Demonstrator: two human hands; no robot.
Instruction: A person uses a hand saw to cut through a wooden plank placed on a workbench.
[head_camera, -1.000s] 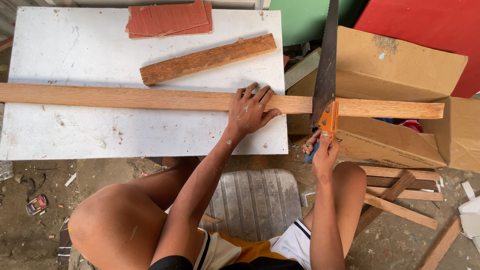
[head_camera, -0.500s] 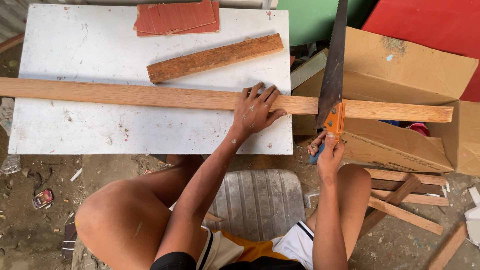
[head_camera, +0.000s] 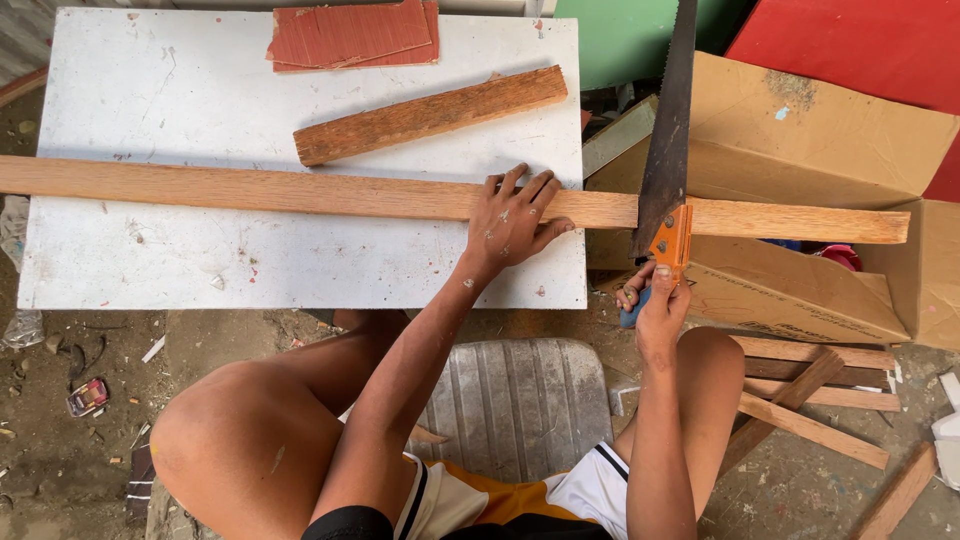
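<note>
The left hand (head_camera: 512, 215) lies flat and open, fingers spread, pressing on the long reddish-brown wooden plank (head_camera: 300, 192). This plank runs across the white, paint-flecked surface (head_camera: 200, 90) from the left edge of the view and overhangs the surface's right edge, its far end reaching over the open brown cardboard box (head_camera: 830, 130).

The right hand (head_camera: 655, 305) is closed around the grip of the handsaw with the dark blade and orange-and-blue handle (head_camera: 668, 150). The saw blade crosses the plank just beyond the right edge of the surface, with the blade tip pointing away from the person and the handle on the near side of the plank.

A shorter, rough brown wooden offcut (head_camera: 430, 115) lies tilted on the surface beyond the plank, apart from it. Red flat sheets (head_camera: 350, 35) rest at the far edge of the surface. Loose wooden slats (head_camera: 810, 400) lie on the ground at the right, beside the person's knee.
</note>
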